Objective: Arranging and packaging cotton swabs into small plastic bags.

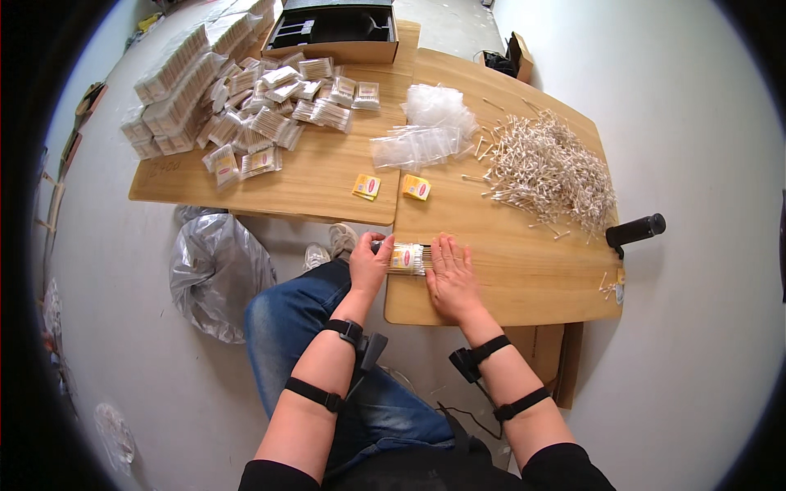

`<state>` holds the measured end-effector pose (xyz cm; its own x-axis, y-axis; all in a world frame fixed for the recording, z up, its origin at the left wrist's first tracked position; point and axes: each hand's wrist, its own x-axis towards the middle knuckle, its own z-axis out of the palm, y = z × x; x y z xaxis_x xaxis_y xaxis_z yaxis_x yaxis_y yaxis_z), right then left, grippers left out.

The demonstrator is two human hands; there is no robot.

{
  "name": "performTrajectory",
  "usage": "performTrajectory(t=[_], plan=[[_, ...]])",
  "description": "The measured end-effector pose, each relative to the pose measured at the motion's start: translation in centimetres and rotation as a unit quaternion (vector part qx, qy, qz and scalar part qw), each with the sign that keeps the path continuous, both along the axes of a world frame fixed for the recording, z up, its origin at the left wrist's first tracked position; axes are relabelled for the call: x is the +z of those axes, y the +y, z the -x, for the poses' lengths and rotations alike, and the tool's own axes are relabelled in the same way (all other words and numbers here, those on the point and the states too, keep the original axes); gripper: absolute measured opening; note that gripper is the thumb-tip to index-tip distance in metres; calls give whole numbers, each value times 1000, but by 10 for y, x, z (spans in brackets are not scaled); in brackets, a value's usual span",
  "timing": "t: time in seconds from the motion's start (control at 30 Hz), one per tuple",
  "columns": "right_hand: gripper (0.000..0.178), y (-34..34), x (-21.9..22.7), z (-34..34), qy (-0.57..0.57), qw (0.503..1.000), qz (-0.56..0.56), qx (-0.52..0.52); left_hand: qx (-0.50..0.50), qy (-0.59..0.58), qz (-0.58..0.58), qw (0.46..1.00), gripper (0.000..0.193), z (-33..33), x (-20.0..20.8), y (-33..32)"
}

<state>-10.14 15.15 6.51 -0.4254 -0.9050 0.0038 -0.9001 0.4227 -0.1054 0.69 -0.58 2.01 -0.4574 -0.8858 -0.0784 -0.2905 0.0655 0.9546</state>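
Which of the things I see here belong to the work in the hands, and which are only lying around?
Likely part of the work:
- packet, between left hand and right hand
- loose swabs
- clear bags
- yellow cards
- filled packets

Probably just lying about:
- open box, far side
- black cylinder, far right
- silver bag, on the floor

The right hand [452,278] hid one end of the clear plastic packet of cotton swabs [406,259], and the left hand [372,260] covered part of its other end. The print on the small yellow cards [366,186] was too small to read. The upper edge cut off the brown cardboard box with a black interior [352,53]; the lower edge cropped the black fabric sleeves [282,476].
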Motion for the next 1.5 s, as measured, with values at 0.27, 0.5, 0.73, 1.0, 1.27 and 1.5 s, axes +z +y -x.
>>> performTrajectory(t=[0.27,0.5,0.73,1.0,1.27,1.5], plan=[[65,-7,0,-7,-24,999,11,-20,9,6,69,998,29,-1,-2,2],[76,17,5,20,-71,996,44,7,8,9,78,997,28,-3,0,0],[89,11,5,8,6,999,-32,-7,16,54,62,996,25,0,-10,-1],[91,-7,5,-17,0,999,-33,-5,-5,56,84,995,23,0,-3,1],[90,-6,7,-22,-11,1000,-11,-7,-3,39,131,991,22,-5,2,3],[90,-10,6,-25,-17,999,-22,-19,54,76,62,994,15,-20,-16,-18]])
